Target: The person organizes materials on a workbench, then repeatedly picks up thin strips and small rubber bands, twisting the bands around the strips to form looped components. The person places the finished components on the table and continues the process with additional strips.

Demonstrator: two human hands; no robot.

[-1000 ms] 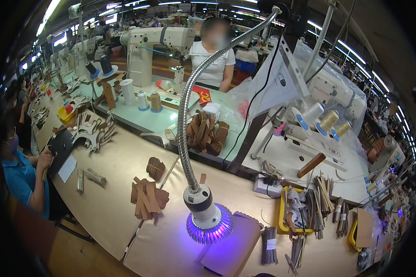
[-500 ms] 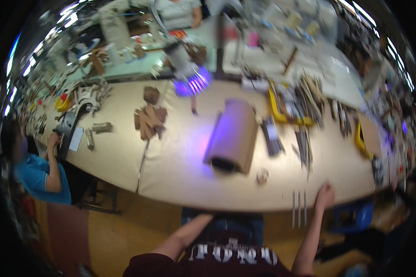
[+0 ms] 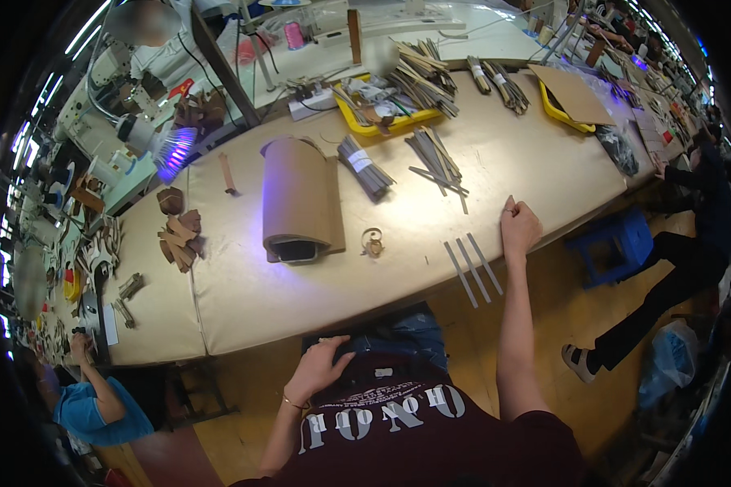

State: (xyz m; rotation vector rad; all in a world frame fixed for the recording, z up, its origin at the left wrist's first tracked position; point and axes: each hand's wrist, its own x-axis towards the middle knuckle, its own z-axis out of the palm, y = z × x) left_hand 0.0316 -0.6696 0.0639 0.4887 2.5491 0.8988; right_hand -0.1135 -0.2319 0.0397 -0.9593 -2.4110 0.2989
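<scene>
My left hand (image 3: 321,365) is held in front of my shirt, below the table's near edge, with fingers stretched and thumb apart; nothing shows in it. My right hand (image 3: 520,229) rests on the table near its front edge, its fingers curled closed; whether anything is inside them is hidden. Just left of it, three thin grey strips (image 3: 473,270) lie side by side, reaching over the table edge. Farther left are a small coil of tan strip (image 3: 372,243) and a large brown cardboard roll (image 3: 300,195) lit by violet light.
A banded bundle of grey strips (image 3: 365,169), loose strips (image 3: 439,162) and a yellow tray (image 3: 357,122) lie toward the back. Brown scraps (image 3: 179,239) lie left, near a violet lamp (image 3: 175,152). A blue stool (image 3: 613,247) stands right. Co-workers sit at both sides.
The view has swung rightward, so the table's things appear farther left. My left hand, mostly hidden before, now shows with its fingers out. My right hand stays closed on the table.
</scene>
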